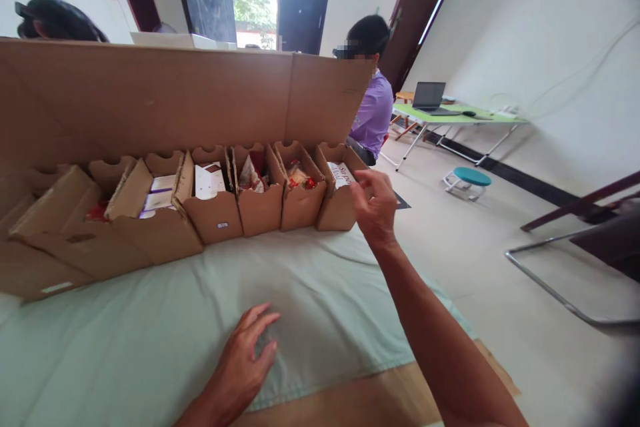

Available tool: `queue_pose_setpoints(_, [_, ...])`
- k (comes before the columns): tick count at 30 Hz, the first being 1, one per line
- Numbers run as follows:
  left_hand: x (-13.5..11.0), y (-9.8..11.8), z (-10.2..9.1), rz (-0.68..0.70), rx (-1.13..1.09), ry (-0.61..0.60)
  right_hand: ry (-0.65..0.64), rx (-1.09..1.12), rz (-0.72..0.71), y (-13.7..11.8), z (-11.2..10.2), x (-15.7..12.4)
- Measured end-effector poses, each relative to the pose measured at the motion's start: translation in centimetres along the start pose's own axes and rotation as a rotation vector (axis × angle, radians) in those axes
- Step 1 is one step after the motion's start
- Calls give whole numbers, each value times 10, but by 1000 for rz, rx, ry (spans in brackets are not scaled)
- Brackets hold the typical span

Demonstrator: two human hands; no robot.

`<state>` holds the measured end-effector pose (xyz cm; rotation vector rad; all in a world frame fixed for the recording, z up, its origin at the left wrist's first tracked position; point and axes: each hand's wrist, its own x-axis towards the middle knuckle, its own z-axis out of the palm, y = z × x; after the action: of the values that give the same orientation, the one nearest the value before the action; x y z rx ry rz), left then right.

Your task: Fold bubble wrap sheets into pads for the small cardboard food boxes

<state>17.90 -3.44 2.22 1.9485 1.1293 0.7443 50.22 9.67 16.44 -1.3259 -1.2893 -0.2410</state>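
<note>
My right hand is at the near right corner of the rightmost cardboard bin. Its fingers are bent, with a gap beside the thumb, and I see nothing in them. Inside that bin stands a white packet with dark lettering. My left hand hovers low over the pale green cloth, fingers apart and holding nothing. Left of the rightmost bin, another bin holds a red and tan packet. A further bin contains a red and white packet.
More bins run leftward, with white boxes, purple-edged boxes and something red. A tall cardboard panel rises behind. A person in purple sits beyond it. Right are a green table and a teal stool.
</note>
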Motion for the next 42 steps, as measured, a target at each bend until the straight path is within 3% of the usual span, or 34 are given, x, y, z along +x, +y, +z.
queue_pose_setpoints(3, [-30,-18,-19,11,18,44,-229,-127,-79,-38,20,10])
queue_pose_setpoints(7, [-53,-21,-39,77,20,68,-662,-410,-14,-58,52,13])
queue_pose_setpoints(9, [-58,-17,-47,98,15,86,-777,-535,25,-60,65,14])
queue_pose_setpoints(11, [-62,-12,-54,106,1,95,-812,-589,58,-60,74,15])
queue_pose_setpoints(14, [-69,-8,-62,99,-30,110,-817,-616,71,-65,76,12])
queue_pose_setpoints(18, [-79,-6,-67,61,-61,132,-790,-636,40,-80,58,-4])
queue_pose_setpoints(23, [-87,-1,-68,4,-76,76,-704,-571,-67,-109,12,-42])
queue_pose_setpoints(28, [-89,5,-62,-24,-76,99,-654,-515,-201,-153,-39,-109])
queue_pose_setpoints(33, [-90,11,-51,-27,-122,136,-544,-90,-307,-205,-86,-171])
queue_pose_setpoints(36, [-90,20,-45,-40,-175,125,-333,83,-153,-202,-105,-177])
queue_pose_setpoints(39, [-84,28,-39,-73,-239,157,-114,82,228,-161,-101,-171])
queue_pose_setpoints(42, [-71,31,-32,-101,-291,183,-196,212,614,-113,-77,-177])
